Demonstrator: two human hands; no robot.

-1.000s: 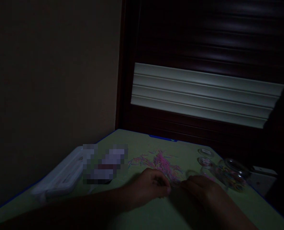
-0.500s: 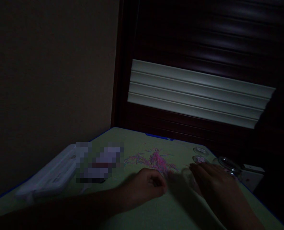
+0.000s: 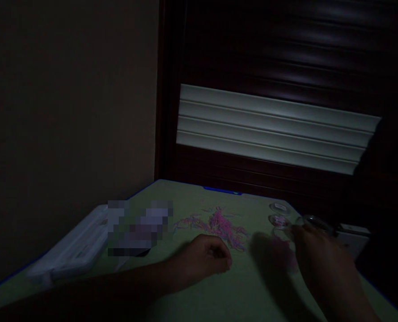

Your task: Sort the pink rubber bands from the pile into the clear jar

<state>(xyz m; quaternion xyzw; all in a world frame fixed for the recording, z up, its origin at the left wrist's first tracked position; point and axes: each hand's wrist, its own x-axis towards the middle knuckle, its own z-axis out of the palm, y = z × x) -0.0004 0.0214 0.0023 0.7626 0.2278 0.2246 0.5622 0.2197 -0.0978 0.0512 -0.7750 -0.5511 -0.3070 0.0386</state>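
Observation:
My left hand (image 3: pixel 212 257) rests low over the table with its fingers curled in toward the thumb; anything between them is hidden. Just beyond it lies a loose pile of thin pink and multicoloured strands (image 3: pixel 222 226). On the right, my right hand (image 3: pixel 323 257) has its fingers drawn together and pointing away, beside a round clear container (image 3: pixel 316 222). What its fingertips may hold is too dark to make out. A small clear dish with pink bits (image 3: pixel 279 221) is just beyond those fingers. A blurred pinkish patch (image 3: pixel 282 252) shows left of the hand.
A white plastic tray (image 3: pixel 74 246) lies along the left side of the pale green table (image 3: pixel 252 295). Near it is a pixelated, pale flat item (image 3: pixel 148 226). A round clear lid (image 3: pixel 280 207) sits at the far right, and a white box (image 3: pixel 353 237) stands by the right edge.
My right hand has moved right, away from the strands, uncovering the pinkish patch and more of the small dishes. My left hand has stayed nearly in place.

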